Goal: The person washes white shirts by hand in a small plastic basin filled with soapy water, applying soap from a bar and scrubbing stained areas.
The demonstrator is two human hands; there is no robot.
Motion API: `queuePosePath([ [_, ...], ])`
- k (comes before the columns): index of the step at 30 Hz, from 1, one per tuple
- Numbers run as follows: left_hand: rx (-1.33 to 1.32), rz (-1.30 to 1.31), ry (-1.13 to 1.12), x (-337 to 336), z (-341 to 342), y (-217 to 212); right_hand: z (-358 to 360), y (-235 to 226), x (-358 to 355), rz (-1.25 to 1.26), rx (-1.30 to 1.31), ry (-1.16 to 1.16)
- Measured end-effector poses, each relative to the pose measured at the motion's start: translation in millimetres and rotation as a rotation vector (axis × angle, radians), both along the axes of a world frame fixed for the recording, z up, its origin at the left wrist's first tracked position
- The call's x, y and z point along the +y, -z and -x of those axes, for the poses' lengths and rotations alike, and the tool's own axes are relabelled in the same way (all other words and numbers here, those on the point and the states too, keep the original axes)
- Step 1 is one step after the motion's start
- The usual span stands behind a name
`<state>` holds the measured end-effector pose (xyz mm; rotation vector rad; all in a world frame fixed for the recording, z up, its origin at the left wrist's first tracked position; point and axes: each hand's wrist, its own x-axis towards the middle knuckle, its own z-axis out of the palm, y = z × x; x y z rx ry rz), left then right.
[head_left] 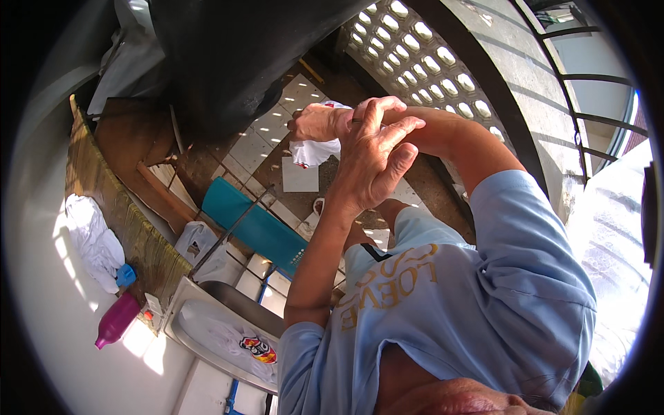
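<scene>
The right hand (312, 124) is curled closed around what may be a white cloth (317, 153); right of the cloth, the left hand (373, 153) crosses that wrist, empty, fingers spread.

The left hand (377, 149) crosses over the right wrist, barring it from above. Leftward, room remains above the floor tiles (249, 153) between the white cloth (315, 153) in the right hand (312, 124) and the teal panel (254, 225); a perforated block wall (408, 50) bounds the far side.

A purple bottle (120, 319) and teal panel (268, 237) are near a sink (172, 328).
</scene>
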<state>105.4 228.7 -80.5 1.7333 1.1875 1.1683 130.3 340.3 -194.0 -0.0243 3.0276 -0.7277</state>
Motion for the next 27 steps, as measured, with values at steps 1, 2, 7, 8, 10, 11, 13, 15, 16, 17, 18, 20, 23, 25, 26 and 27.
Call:
queuePosePath([
  [1,0.039,-0.016,-0.056,-10.7,6.1,4.5,-2.7,-4.7,-0.4,0.021,-0.019,0.034],
  [2,-0.026,0.07,-0.155,-26.6,13.9,11.7,-1.5,-9.9,-0.7,0.053,-0.003,0.063],
  [7,0.095,0.182,-0.741,-95.8,69.4,71.4,-31.7,-46.1,-2.6,0.236,0.124,0.285],
  [8,0.094,0.217,-0.778,-104.6,74.9,81.8,-37.9,-55.4,-3.6,0.326,0.202,0.276],
  [10,0.155,0.215,-0.837,-109.9,79.9,85.7,-48.2,-74.1,-5.0,0.486,0.323,0.279],
  [11,0.214,0.18,-0.846,-107.7,80.3,85.0,-55.6,-86.4,-8.2,0.553,0.363,0.304],
  [13,0.239,0.186,-0.823,-106.5,85.7,83.2,-64.1,-120.2,-15.3,0.67,0.359,0.354],
  [15,0.158,0.262,-0.726,-105.7,90.4,80.8,-77.9,-151.5,-22.8,0.698,0.326,0.496],
  [16,0.137,0.253,-0.734,-107.2,92.4,77.4,-84.0,-160.9,-24.8,0.79,0.325,0.549],
  [17,0.118,0.193,-0.736,-105.4,92.2,68.4,-93.1,-164.6,-21.6,0.838,0.344,0.587],
  [18,0.098,0.135,-0.741,-103.1,93.5,54.6,-99.2,-170.6,-20.9,0.844,0.331,0.639],
  [20,0.044,0.1,-0.741,-105.6,98.0,22.7,-110.3,-186.4,-23.5,0.823,0.308,0.754],
  [23,0.136,0.036,-0.694,-107.0,115.1,-18.7,-129.7,-185.9,-17.8,0.561,0.361,0.772],
  [25,0.148,0.018,-0.642,-107.4,120.9,-45.9,-136.5,-181.7,-17.8,0.497,0.344,0.818],
  [26,0.162,0.015,-0.606,-107.2,124.3,-56.4,-137.1,-178.0,-17.2,0.471,0.338,0.835],
  [27,0.175,0.013,-0.569,-105.6,127.7,-66.5,-137.9,-175.4,-15.5,0.498,0.31,0.862],
])
